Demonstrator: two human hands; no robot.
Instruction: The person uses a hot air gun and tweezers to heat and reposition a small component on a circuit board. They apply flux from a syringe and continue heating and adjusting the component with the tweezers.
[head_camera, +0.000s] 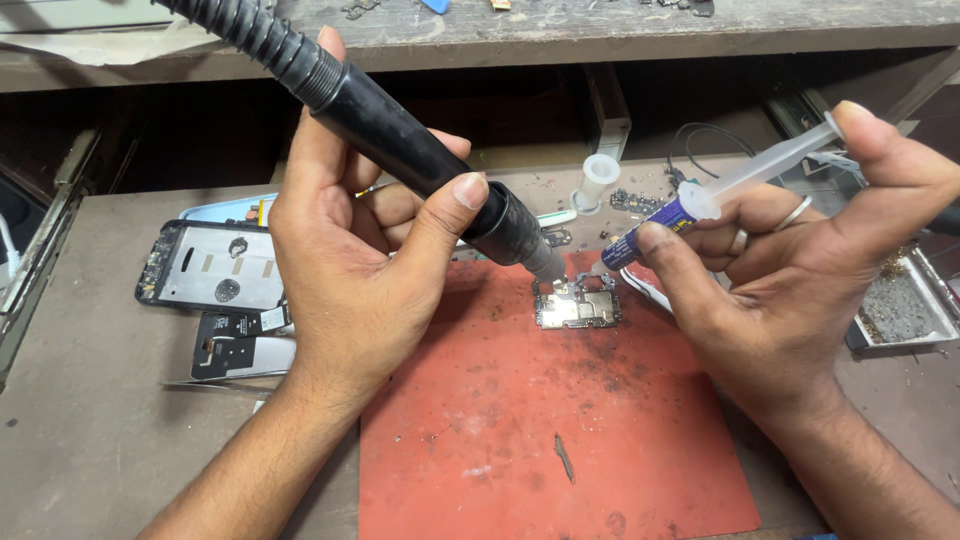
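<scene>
Fingers (445, 205) of my left hand (345, 260) clamp the hot-air wand (420, 150), right hand (800, 270) grips the syringe (690, 205); both tips crowd the circuit board (577, 305) mid-mat (540, 450), so I judge overheating or stray flux likely.

Bare forearms without sleeves, left hand (350, 240) unadorned, right hand (800, 270) at frame right wore 2 silver rings.
</scene>
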